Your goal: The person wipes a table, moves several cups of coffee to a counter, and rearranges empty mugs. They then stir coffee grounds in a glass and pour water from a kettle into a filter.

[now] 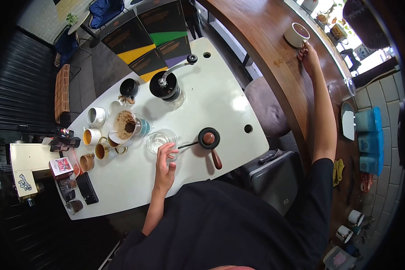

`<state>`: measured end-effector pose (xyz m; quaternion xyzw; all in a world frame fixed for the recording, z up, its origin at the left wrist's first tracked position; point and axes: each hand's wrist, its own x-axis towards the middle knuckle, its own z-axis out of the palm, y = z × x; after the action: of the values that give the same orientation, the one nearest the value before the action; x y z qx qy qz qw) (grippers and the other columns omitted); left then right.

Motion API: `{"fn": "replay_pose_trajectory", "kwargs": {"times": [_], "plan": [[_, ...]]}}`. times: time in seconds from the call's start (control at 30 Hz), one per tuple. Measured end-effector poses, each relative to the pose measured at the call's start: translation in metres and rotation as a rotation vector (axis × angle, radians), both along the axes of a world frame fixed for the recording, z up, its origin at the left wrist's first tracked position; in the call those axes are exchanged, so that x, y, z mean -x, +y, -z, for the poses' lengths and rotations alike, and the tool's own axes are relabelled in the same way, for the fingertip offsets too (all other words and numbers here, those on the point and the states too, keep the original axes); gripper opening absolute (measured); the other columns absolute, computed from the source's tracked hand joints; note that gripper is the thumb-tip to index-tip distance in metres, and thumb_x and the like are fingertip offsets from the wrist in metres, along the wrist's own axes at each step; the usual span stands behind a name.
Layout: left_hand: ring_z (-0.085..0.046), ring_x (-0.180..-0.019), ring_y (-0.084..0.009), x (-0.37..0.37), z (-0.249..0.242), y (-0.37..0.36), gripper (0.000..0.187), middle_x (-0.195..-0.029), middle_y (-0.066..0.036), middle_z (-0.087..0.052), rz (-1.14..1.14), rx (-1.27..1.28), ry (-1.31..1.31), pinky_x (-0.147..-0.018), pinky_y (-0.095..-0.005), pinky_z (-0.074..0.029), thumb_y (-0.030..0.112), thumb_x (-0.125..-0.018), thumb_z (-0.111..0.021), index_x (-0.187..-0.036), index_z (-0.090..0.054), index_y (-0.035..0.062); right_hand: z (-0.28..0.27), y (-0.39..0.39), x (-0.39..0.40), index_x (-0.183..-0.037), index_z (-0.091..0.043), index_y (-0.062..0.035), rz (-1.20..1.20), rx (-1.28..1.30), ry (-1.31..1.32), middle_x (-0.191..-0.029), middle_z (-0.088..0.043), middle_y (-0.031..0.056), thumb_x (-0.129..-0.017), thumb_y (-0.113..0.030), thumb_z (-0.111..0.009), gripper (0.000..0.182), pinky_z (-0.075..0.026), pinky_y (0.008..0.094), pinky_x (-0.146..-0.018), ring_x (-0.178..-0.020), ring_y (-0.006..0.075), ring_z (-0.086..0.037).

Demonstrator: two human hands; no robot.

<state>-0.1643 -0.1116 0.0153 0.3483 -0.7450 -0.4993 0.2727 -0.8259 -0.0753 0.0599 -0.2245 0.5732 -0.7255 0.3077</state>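
Right hand point(308, 57) grips the filled ceramic cup point(291, 38) by its handle; keep level. Left hand point(165, 165), loosely spread, overlaps the glass vessel point(159, 140); contact unclear.

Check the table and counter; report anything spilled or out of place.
A ragged brownish patch on the wooden counter, near the cup at the right hand. It stands apart from the wood around it and may be a spill or a stain; I can't tell which. Nothing else clearly stands out.
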Motion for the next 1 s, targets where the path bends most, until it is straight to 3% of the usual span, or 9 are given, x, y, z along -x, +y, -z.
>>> {"fn": "replay_pose_trajectory", "kwargs": {"times": [0.17,0.27,0.3,0.33,0.43,0.53,0.63,0.73,1.0], "plan": [[-0.061,-0.099,-0.0193,-0.005,-0.013,-0.002,0.079,-0.127,-0.012,-0.054,-0.020,0.074,-0.025,-0.082,-0.0315,-0.045,0.072,-0.097,-0.043,-0.129,-0.056,0.0005,-0.004,0.005,0.003,-0.120,-0.041,-0.0069,0.302,-0.364,0.255,-0.084,-0.055,0.0082,-0.102,-0.040,-0.054,0.040,-0.047,0.0345,-0.069,-0.077,0.0190,-0.057],[-0.060,-0.085,-0.0183,-0.017,-0.014,-0.005,0.059,-0.113,-0.011,-0.062,-0.035,0.134,0.004,-0.073,-0.0295,-0.046,0.055,-0.101,-0.053,-0.120,-0.064,0.0000,-0.011,0.012,-0.015,-0.128,-0.041,-0.0041,0.634,-0.557,1.077,-0.086,-0.061,0.0140,-0.099,-0.042,-0.063,0.053,-0.050,0.0361,-0.074,-0.074,0.0241,-0.061],[-0.059,-0.080,-0.0175,-0.023,-0.013,-0.006,0.047,-0.103,-0.008,-0.063,-0.054,0.176,-0.023,-0.070,-0.0292,-0.046,0.043,-0.101,-0.058,-0.115,-0.065,-0.0003,-0.039,0.016,-0.051,-0.129,-0.042,-0.0041,0.494,-0.591,0.972,-0.085,-0.062,0.0137,-0.099,-0.042,-0.064,0.053,-0.049,0.0361,-0.071,-0.073,0.0228,-0.060],[-0.057,-0.075,-0.0167,-0.031,-0.013,-0.007,0.034,-0.094,-0.006,-0.064,-0.081,0.219,-0.057,-0.068,-0.0290,-0.046,0.032,-0.101,-0.063,-0.110,-0.067,-0.0005,-0.056,0.019,-0.078,-0.131,-0.041,-0.0094,0.413,-0.571,0.957,-0.076,-0.061,0.0160,-0.099,-0.044,-0.061,0.051,-0.048,0.0438,-0.079,-0.079,0.0318,-0.065],[-0.055,-0.068,-0.0165,-0.062,-0.010,-0.018,0.017,-0.084,-0.003,-0.064,-0.321,0.354,-0.075,-0.064,-0.0292,-0.045,0.015,-0.097,-0.066,-0.103,-0.068,-0.0007,-0.099,0.027,-0.159,-0.121,-0.055,-0.0073,0.132,-0.437,1.072,-0.083,-0.060,0.0089,-0.103,-0.028,-0.059,0.027,-0.047,0.0323,-0.069,-0.072,0.0173,-0.057],[-0.054,-0.070,-0.0169,-0.103,0.015,-0.037,0.016,-0.086,-0.003,-0.064,-0.621,0.238,0.037,-0.067,-0.0292,-0.046,0.013,-0.096,-0.067,-0.106,-0.067,0.0001,-0.154,0.035,-0.290,-0.115,-0.058,-0.0019,-0.109,-0.299,1.264,-0.084,-0.054,0.0073,-0.099,-0.010,-0.060,0.018,-0.045,0.0310,-0.072,-0.075,0.0164,-0.052],[-0.057,-0.085,-0.0187,-0.137,0.027,-0.061,0.030,-0.097,-0.005,-0.063,-0.852,0.340,-0.048,-0.079,-0.0323,-0.046,0.013,-0.094,-0.068,-0.120,-0.060,0.0016,-0.171,0.048,-0.376,-0.110,-0.059,0.0030,-0.379,-0.279,1.261,-0.092,-0.053,0.0124,-0.088,0.003,-0.061,0.022,-0.045,0.0335,-0.072,-0.077,0.0240,-0.053],[-0.052,-0.113,-0.0236,-0.169,0.046,-0.074,0.062,-0.124,-0.010,-0.052,-0.938,0.335,-0.149,-0.097,-0.0406,-0.041,0.015,-0.091,-0.073,-0.142,-0.040,0.0054,-0.157,0.048,-0.433,-0.110,-0.061,0.0007,-0.603,-0.303,1.141,-0.095,-0.056,0.0148,-0.082,0.006,-0.068,0.029,-0.048,0.0378,-0.072,-0.079,0.0290,-0.057],[-0.054,-0.114,-0.0253,-0.217,0.082,-0.094,0.076,-0.133,-0.013,-0.051,-0.992,0.154,-0.027,-0.097,-0.0408,-0.044,0.018,-0.085,-0.080,-0.146,-0.036,0.0053,-0.021,-0.001,-0.597,-0.112,-0.062,-0.0002,-0.901,-0.223,0.428,-0.101,-0.063,0.0119,-0.097,-0.007,-0.062,0.016,-0.050,0.0322,-0.070,-0.080,0.0214,-0.062]]}}
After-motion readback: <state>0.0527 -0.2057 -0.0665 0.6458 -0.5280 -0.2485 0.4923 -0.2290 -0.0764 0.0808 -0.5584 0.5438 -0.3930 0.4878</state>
